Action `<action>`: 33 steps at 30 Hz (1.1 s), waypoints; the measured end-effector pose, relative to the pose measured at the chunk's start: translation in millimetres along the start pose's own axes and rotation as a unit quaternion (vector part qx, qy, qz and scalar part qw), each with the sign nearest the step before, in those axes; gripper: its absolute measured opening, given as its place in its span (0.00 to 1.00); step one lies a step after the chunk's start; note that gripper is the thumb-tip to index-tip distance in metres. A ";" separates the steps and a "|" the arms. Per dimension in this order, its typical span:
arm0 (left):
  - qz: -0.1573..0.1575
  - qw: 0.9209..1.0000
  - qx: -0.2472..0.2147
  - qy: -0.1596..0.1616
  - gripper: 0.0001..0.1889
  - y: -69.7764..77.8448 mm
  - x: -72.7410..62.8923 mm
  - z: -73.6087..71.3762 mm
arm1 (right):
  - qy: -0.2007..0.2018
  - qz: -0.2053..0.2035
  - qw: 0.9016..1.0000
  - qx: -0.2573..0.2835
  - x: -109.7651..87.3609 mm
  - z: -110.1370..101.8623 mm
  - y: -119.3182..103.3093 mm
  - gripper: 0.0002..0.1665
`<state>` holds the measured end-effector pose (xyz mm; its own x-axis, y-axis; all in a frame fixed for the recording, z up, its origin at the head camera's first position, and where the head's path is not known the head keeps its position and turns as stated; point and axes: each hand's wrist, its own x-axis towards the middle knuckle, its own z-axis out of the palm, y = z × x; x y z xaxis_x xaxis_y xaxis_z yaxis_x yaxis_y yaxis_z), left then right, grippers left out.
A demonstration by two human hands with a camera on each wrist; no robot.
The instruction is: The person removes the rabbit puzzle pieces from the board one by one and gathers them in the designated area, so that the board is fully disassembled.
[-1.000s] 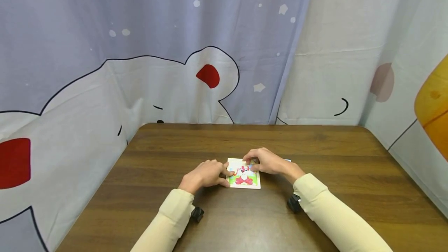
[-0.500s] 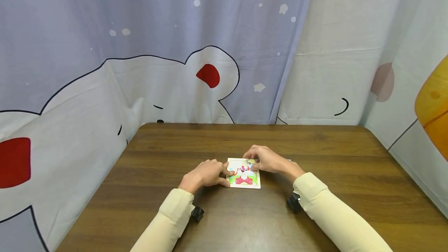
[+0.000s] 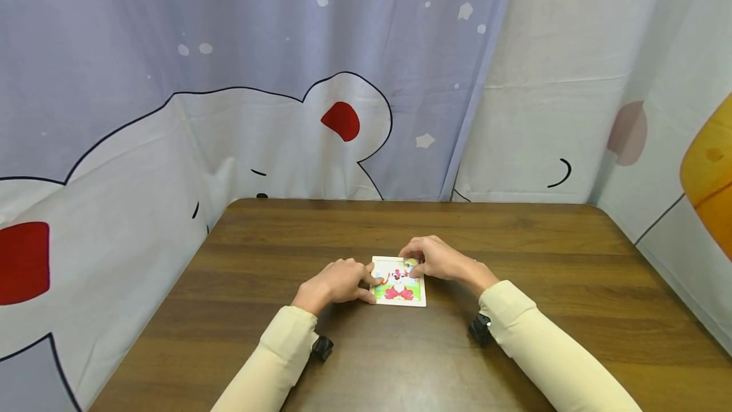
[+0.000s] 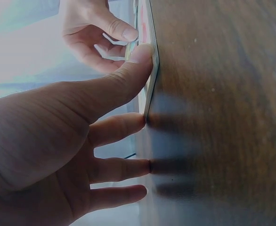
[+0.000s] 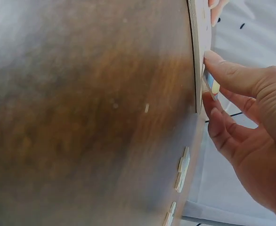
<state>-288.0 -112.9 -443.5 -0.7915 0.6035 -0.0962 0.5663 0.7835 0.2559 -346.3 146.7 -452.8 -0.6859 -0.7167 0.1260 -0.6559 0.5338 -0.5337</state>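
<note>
A square puzzle board [image 3: 398,294] with a pale rim and a pink cartoon animal lies flat on the table. My left hand [image 3: 336,285] rests at its left side; thumb and index finger touch the board while the other fingers reach down to the tabletop. Over the board's upper right corner, my right hand [image 3: 439,260] pinches a thin puzzle piece [image 5: 215,87] between thumb and fingers. The piece shows blue and yellow and stands tilted at the board's surface in the right wrist view. Part of it is hidden by the fingers.
Beyond the board, loose puzzle pieces [image 5: 183,169] lie on the wooden table [image 3: 274,234] in the right wrist view. In the head view my right hand and wrist hide most of them. A printed curtain [image 3: 274,132] hangs behind the table.
My right fingers have shifted slightly at the upper right corner, and more of the yellowish puzzle piece shows between them. My left hand has stayed on the board. The head view has tilted slightly.
</note>
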 end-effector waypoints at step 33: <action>-0.001 1.000 0.003 0.001 0.26 -1.0 1.0 1.1 | 0.037 0.055 0.988 0.141 -3.2 -9.7 5.8 0.27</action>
<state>-289.1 -112.9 -444.9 -0.7933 0.6013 -0.0955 0.5656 0.7858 0.2503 -350.9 156.3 -448.1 -0.7758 -0.6215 0.1093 -0.4699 0.4533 -0.7575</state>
